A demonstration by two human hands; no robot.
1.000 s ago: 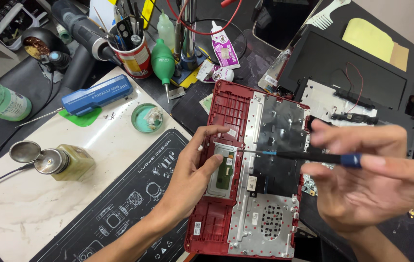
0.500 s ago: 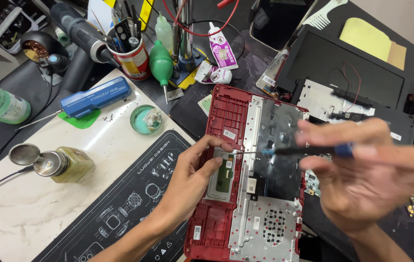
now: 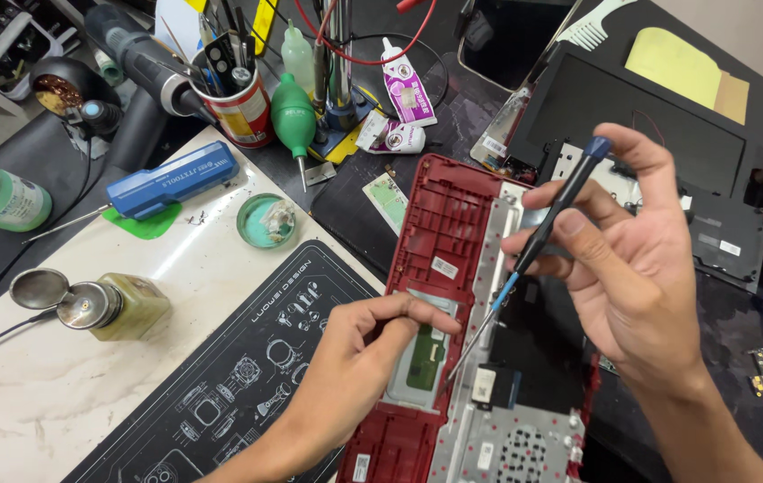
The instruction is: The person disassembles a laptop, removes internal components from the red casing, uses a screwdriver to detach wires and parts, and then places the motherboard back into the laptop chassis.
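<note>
My right hand pinches a screwdriver, its tip just beside my left fingertips. My left hand seems to pinch something tiny against the red laptop shell.

white-and-pink glue tube behind red laptop case, small white sticker on case, red-labelled can

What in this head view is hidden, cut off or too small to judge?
- Screwdriver tip: too fine to tell whether it sits on a screw.
- Left hand fingertips: curled over the grey panel, hiding what they pinch.
- Red laptop case: lower end cut by the bottom edge.
- Right hand: covers the case's right side.
</note>
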